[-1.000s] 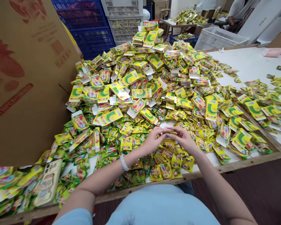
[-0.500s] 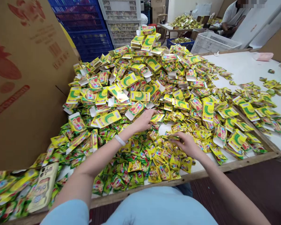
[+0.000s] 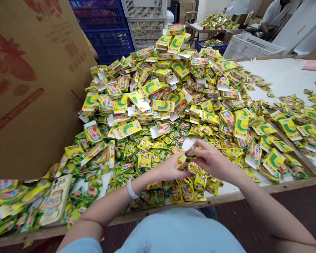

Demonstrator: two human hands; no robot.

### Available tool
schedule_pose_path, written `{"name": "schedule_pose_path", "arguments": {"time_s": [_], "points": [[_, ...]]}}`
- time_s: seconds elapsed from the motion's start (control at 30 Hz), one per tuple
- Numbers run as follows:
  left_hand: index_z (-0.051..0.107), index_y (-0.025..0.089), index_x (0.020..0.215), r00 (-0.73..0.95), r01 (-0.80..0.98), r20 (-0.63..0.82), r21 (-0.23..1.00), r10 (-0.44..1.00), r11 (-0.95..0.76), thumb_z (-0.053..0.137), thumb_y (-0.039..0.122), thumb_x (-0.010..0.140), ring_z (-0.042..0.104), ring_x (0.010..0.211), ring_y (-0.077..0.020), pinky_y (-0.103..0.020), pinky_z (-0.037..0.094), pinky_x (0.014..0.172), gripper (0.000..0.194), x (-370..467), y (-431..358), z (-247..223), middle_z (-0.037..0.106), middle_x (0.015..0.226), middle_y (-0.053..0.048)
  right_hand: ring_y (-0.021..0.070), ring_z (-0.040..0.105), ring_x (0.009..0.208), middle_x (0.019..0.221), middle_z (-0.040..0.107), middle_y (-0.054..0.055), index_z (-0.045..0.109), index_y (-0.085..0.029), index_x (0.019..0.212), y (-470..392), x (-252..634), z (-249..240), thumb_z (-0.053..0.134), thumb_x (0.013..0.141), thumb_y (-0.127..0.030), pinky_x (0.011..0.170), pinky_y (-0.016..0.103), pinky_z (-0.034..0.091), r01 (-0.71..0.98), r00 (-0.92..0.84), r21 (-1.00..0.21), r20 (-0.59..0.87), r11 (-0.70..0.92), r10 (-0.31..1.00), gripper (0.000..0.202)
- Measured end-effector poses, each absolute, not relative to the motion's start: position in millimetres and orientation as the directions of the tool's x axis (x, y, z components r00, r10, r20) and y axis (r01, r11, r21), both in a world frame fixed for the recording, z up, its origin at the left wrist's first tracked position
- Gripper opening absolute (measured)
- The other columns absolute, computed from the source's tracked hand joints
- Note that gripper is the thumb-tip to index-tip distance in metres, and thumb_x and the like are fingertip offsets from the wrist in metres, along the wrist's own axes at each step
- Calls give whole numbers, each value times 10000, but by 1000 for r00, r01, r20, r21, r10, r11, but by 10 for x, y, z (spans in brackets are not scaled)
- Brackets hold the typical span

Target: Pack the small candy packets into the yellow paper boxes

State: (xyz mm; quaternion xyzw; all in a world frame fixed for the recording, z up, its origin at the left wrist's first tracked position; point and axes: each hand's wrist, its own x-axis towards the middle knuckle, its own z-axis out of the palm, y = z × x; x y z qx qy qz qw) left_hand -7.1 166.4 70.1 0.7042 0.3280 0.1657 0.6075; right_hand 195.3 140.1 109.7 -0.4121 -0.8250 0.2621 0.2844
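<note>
My left hand is wrapped round a small yellow box, held low over the packets near the table's front. Fingers of my right hand meet the box's open end, pinched on something small and dark, probably a packet, mostly hidden by the fingers. Beneath both hands lie loose yellow candy packets, with green packets to the left. Behind them rises a large heap of yellow boxes, many with white end flaps open.
A tall cardboard carton stands at the left, with a phone in front of it. Blue crates and white crates are stacked behind. A person sits at the back right.
My left hand has come back from the heap with the yellow box and turned it towards me. My right hand has moved in to meet it. The view has shifted slightly.
</note>
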Motion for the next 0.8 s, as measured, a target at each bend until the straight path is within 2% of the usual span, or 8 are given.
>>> {"name": "schedule_pose_path", "arguments": {"time_s": [0.13, 0.27, 0.37, 0.5, 0.63, 0.7, 0.77, 0.8], "points": [[541, 191, 1244, 738, 249, -136, 965, 661, -79, 755, 323, 731, 614, 869, -207, -338, 513, 812, 572, -105, 1546, 575, 655, 972, -28, 179, 640, 891, 1012, 627, 85, 640, -218, 1142, 1204, 2030, 1027, 521, 936, -116, 765, 312, 552, 491, -538, -702, 222, 516, 813, 259], [480, 201, 1329, 789, 201, -115, 977, 603, -76, 758, 282, 737, 592, 1140, -266, -390, 475, 989, 659, -118, 1437, 494, 632, 1201, -84, 155, 653, 738, 838, 664, 46, 656, -211, 961, 1039, 2102, 785, 557, 950, -170, 642, 255, 536, 398, -395, -767, 351, 503, 849, 108], [388, 200, 1411, 831, 187, -125, 981, 542, -61, 744, 276, 752, 531, 1272, -272, -393, 414, 1084, 753, -71, 1380, 470, 536, 1395, -120, 154, 675, 758, 839, 699, 48, 689, -214, 941, 919, 2130, 682, 502, 989, -206, 666, 248, 538, 341, -474, -834, 245, 433, 846, 193], [291, 194, 1480, 819, 235, -186, 972, 542, -22, 746, 284, 751, 542, 1278, -283, -406, 407, 1096, 864, 96, 1322, 385, 539, 1409, -137, 192, 679, 993, 1065, 705, 91, 696, -222, 1065, 800, 2122, 673, 482, 1006, -281, 811, 285, 550, 399, -551, -857, 59, 326, 832, 230], [214, 206, 1533, 818, 217, -117, 969, 563, -115, 785, 359, 744, 573, 1246, -287, -398, 462, 1040, 985, 195, 1433, 382, 561, 1390, -140, 183, 667, 862, 909, 673, 76, 679, -218, 891, 849, 2427, 727, 474, 1001, -296, 740, 288, 541, 513, -355, -756, 243, 406, 902, 246], [354, 210, 1472, 787, 205, 32, 928, 617, -310, 709, 393, 827, 550, 1266, -273, -400, 446, 1057, 759, 136, 1616, 440, 552, 1398, -137, 197, 657, 809, 892, 665, 79, 663, -227, 861, 965, 2785, 814, 507, 982, -343, 673, 302, 521, 683, -141, -615, 418, 394, 897, 229], [554, 187, 1275, 675, 372, 114, 800, 729, -470, 558, 347, 934, 585, 1195, -257, -408, 451, 1033, 376, 22, 1836, 490, 618, 1285, -134, 225, 645, 778, 965, 669, 113, 663, -219, 915, 1142, 3125, 906, 595, 927, -412, 631, 331, 488, 891, 124, -422, 580, 166, 805, 205], [602, 169, 1174, 600, 523, 90, 707, 795, -476, 498, 318, 964, 623, 1113, -257, -409, 473, 987, 278, -34, 1934, 497, 661, 1179, -135, 255, 643, 828, 1027, 663, 144, 664, -208, 957, 1250, 3223, 930, 611, 910, -445, 649, 353, 479, 937, 215, -348, 628, 22, 748, 247]]}}
